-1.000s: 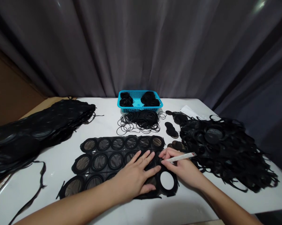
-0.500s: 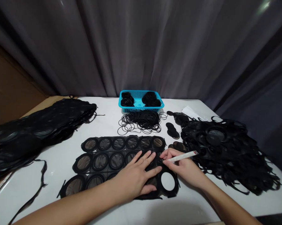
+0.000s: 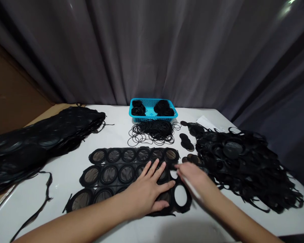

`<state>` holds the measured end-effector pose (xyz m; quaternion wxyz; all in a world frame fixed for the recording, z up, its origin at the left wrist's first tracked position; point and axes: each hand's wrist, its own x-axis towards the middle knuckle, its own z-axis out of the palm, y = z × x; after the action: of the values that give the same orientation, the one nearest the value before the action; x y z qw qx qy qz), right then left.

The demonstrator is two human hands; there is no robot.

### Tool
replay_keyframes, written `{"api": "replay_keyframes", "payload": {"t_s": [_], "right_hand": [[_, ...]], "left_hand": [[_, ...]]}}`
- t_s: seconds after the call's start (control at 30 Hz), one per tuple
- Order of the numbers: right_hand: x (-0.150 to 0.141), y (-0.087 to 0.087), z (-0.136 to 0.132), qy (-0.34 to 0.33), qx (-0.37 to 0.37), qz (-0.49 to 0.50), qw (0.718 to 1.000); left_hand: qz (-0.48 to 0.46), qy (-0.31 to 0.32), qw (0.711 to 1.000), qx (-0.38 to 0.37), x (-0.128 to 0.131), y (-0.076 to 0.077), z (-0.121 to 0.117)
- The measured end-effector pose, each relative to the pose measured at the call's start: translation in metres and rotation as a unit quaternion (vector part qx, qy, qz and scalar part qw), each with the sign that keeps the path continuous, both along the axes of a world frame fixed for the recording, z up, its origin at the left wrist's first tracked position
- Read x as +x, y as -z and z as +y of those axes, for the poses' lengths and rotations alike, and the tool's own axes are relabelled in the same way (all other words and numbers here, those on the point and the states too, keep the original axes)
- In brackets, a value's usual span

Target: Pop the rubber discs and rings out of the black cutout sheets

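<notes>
A black sheet (image 3: 126,174) with rows of thick round rings lies on the table, most rings filled with dark, sheer material. My left hand (image 3: 149,190) presses flat on its right half, fingers spread. At the sheet's right edge, my right hand (image 3: 195,179) is closed around a slim white stick-like tool (image 3: 192,187), blurred by motion; its tip is hidden. White table shows through the bottom-right ring (image 3: 180,195) and part of the ring above it. Loose dark discs (image 3: 191,158) lie just beyond my right hand.
A blue basket (image 3: 153,117) at the back holds black rings. In front of it lies a heap of thin black loops (image 3: 157,131). Stacked black sheets (image 3: 46,141) fill the left side, cut scraps (image 3: 243,165) the right. A loose black strip (image 3: 38,211) lies front left.
My right hand has turned and swept along the ring, and the white tool now points down toward me. An opening shows in that ring. My left hand has barely moved.
</notes>
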<state>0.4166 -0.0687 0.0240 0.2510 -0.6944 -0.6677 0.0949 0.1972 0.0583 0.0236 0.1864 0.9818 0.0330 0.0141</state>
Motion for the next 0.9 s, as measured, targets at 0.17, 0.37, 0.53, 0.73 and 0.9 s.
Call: {"api": "replay_keyframes", "payload": {"t_s": [0.17,0.37,0.53,0.73,0.9], "right_hand": [[0.049,-0.020,0.030,0.150,0.083,0.009,0.985],[0.028,-0.018,0.053,0.050,-0.004,0.146,0.988],[0.018,-0.004,0.055,0.029,-0.048,0.202,0.978],[0.023,-0.001,0.056,0.023,-0.049,0.231,0.971],[0.021,-0.001,0.059,0.018,-0.048,0.230,0.972]], "left_hand": [[-0.001,0.000,1.000,0.004,-0.001,-0.002,-0.002],[-0.019,-0.010,1.000,0.022,0.000,-0.004,0.004],[-0.027,-0.039,0.997,0.061,0.004,-0.001,0.013],[-0.026,-0.036,0.998,0.047,0.004,0.004,0.013],[-0.020,-0.035,0.998,0.051,0.002,0.004,0.012]]}}
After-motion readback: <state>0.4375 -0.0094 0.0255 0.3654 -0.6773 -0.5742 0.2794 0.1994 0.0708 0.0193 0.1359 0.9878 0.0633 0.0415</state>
